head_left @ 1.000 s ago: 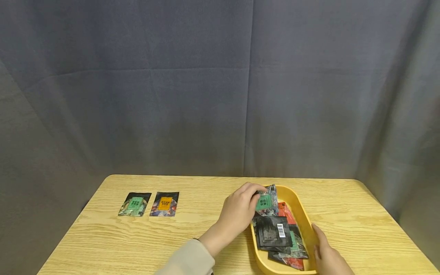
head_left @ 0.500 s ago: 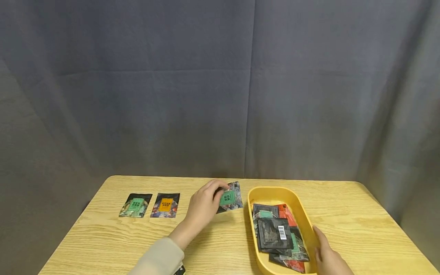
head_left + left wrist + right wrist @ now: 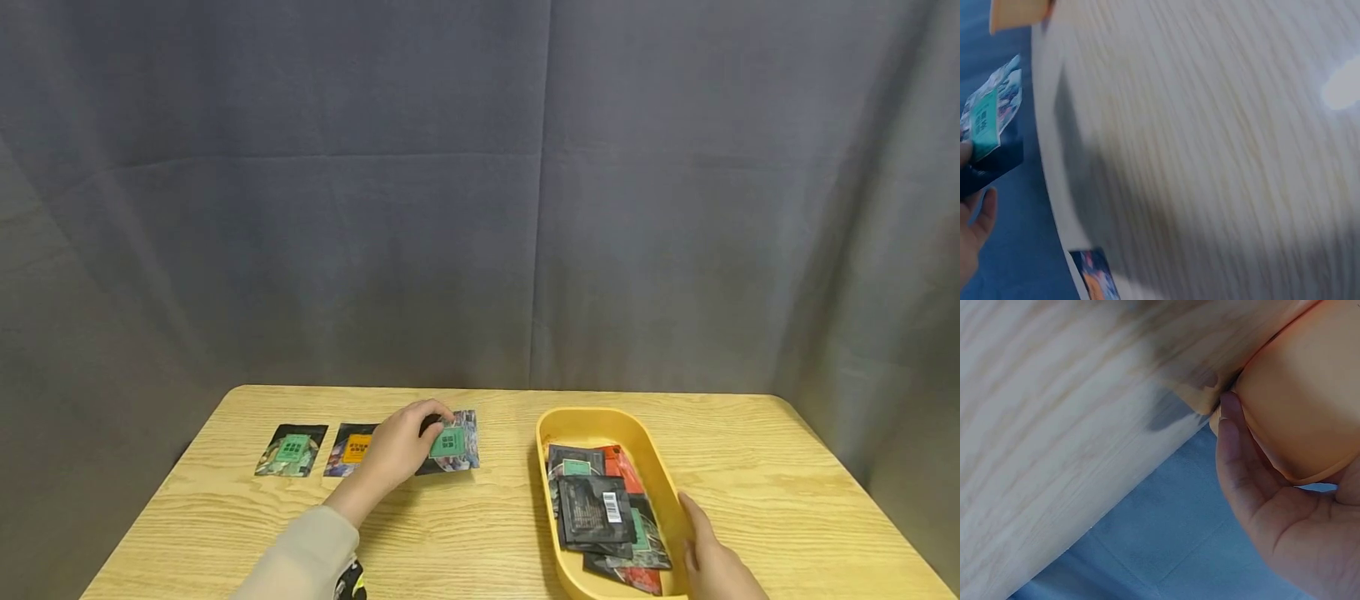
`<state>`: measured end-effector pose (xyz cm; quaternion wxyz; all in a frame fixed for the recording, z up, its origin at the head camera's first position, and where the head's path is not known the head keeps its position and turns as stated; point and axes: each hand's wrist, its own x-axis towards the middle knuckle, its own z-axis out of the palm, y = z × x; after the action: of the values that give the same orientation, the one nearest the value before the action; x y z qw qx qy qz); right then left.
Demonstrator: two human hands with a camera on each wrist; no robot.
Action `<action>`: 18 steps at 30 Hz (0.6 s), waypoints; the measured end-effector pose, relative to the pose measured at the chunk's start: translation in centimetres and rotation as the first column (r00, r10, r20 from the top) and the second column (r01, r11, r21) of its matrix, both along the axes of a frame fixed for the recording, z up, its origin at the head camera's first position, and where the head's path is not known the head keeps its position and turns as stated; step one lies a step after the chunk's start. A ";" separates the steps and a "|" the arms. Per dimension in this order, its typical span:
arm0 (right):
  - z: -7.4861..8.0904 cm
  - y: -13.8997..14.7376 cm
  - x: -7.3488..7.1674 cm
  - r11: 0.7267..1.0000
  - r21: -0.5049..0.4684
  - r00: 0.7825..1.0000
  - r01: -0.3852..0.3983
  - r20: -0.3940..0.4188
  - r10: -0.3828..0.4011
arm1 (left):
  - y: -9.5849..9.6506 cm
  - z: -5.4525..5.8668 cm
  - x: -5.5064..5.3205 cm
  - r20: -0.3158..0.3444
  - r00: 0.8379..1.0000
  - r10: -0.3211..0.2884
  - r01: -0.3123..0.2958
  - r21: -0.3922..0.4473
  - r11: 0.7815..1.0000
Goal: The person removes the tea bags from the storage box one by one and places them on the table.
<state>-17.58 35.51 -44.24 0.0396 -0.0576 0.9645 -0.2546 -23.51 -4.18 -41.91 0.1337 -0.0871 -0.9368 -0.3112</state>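
My left hand (image 3: 401,442) pinches a dark sachet with a green label (image 3: 448,442) between thumb and fingers. In the left wrist view that sachet (image 3: 990,125) hangs tilted above the tabletop. Just left of it a sachet with an orange label (image 3: 351,450) lies flat, partly hidden by the hand. Farther left lies another green-labelled sachet (image 3: 291,450). My right hand (image 3: 716,554) holds the right side of a yellow plastic tray (image 3: 592,421); in the right wrist view its fingers (image 3: 1235,456) lie along the outer wall.
Inside the tray several sachets overlap, including a black one showing its barcode side (image 3: 596,510) and a red one (image 3: 624,468). The wooden table (image 3: 450,542) ends at a grey curtain (image 3: 420,250) behind.
My left hand has lifted the green-labelled sachet out of the tray and carried it left, to beside the orange-labelled one. The right hand stays on the tray.
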 end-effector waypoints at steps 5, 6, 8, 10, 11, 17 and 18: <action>0.1 -0.1 0.0 1.000 -0.015 1.000 -0.001 0.004 0.001 | -1.7 -1.4 -0.3 0.072 0.997 -0.017 0.019 -0.025 1.000; 0.1 -0.1 0.0 1.000 -0.017 1.000 -0.001 0.005 0.001 | -2.0 -1.7 -0.3 0.085 0.996 -0.018 0.019 -0.017 1.000; 0.0 -0.1 0.0 1.000 -0.023 1.000 -0.006 0.008 0.007 | -2.7 -2.3 -0.4 0.095 0.995 -0.011 0.012 -0.014 1.000; 0.0 -0.1 0.0 1.000 -0.027 1.000 -0.009 0.012 0.009 | -3.2 -2.7 -0.5 0.092 0.996 -0.004 0.006 -0.016 1.000; -0.1 -0.1 0.0 1.000 -0.027 1.000 -0.008 0.014 0.009 | -3.4 -2.8 -0.5 0.091 0.996 0.001 0.001 -0.019 1.000; -0.2 0.0 -0.1 1.000 -0.020 1.000 0.006 0.024 -0.005 | -3.8 -3.1 -0.7 0.058 0.998 0.012 -0.008 -0.067 0.998; -0.2 0.0 -0.2 1.000 -0.018 1.000 0.008 0.025 -0.008 | -3.8 -3.1 -0.8 0.051 0.999 0.016 -0.012 -0.080 0.997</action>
<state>-17.79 35.49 -44.47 0.0499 -0.0511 0.9618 -0.2641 -24.31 -7.98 -45.04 0.1079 -0.0776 -0.9522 -0.2750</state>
